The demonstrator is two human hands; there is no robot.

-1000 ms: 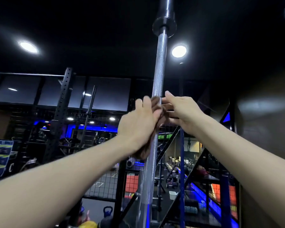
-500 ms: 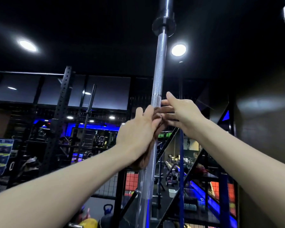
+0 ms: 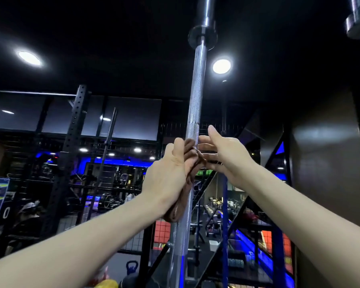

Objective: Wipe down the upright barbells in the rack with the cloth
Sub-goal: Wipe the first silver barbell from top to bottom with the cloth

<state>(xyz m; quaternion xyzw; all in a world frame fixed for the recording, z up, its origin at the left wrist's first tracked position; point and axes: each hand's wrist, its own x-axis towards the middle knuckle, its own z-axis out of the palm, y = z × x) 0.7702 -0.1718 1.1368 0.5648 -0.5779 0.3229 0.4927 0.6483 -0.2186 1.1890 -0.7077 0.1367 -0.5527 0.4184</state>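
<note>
Brown cloth (image 3: 188, 161) wrapped round the barbell (image 3: 195, 104), gripped by the left hand (image 3: 166, 177); right hand (image 3: 227, 154) loosely spread, fingers touching it.

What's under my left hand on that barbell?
A brown cloth sits between the left hand and the barbell, its tail hanging below. The shaft beneath it is covered.

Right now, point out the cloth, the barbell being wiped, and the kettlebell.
cloth (image 3: 178, 210), head view, lower hanging fold.
barbell (image 3: 196, 94), head view, knurled shaft above the hands.
kettlebell (image 3: 132, 267), head view, its handle loop.
</note>
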